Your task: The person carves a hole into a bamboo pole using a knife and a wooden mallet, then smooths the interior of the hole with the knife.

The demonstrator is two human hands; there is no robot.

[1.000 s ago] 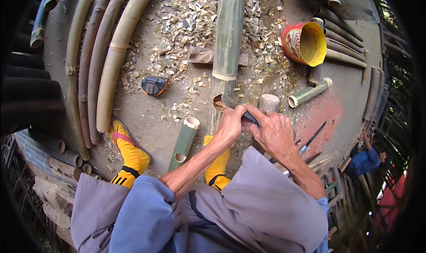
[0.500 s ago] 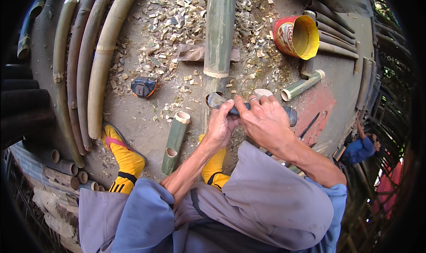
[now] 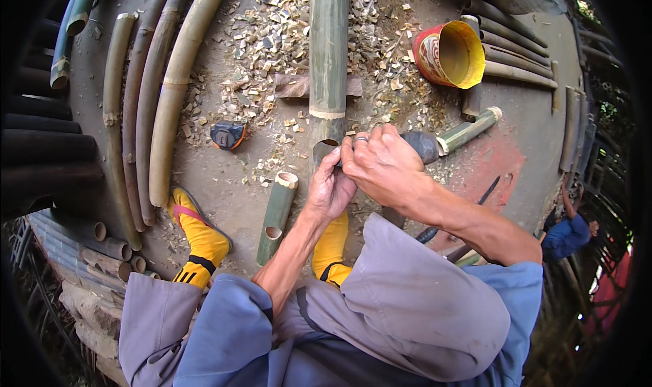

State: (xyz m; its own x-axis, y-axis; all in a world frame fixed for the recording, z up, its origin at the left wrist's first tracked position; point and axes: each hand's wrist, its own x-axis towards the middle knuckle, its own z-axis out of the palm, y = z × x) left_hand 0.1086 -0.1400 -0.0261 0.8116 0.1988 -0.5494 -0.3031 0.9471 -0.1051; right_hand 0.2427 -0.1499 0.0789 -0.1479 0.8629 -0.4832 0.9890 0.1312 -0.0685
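Observation:
In front of me a thick green bamboo pole (image 3: 328,54) runs away from my body, with a hole cut in its near part. My right hand (image 3: 384,166) is closed over a gouge-like tool, whose thick dark handle (image 3: 422,146) sticks out on the right. My left hand (image 3: 331,191) pinches the tool low down, beside the hole. The blade end is mostly hidden by my fingers. A short bamboo piece (image 3: 277,214) with a side hole lies left of my left hand. Another cut bamboo piece (image 3: 472,130) lies beyond the handle.
Wood chips (image 3: 272,40) cover the ground around a wooden block (image 3: 292,86) under the pole. A tape measure (image 3: 228,135) lies left, a red and yellow tin (image 3: 448,54) stands right. Long bamboo poles (image 3: 173,91) lie left. A pointed blade (image 3: 490,188) lies right; another person (image 3: 570,234) is farther off.
My right hand has shifted left and up, and the tool has turned so its handle points more level to the right. The blade at the hole is now less visible. My view has shifted slightly.

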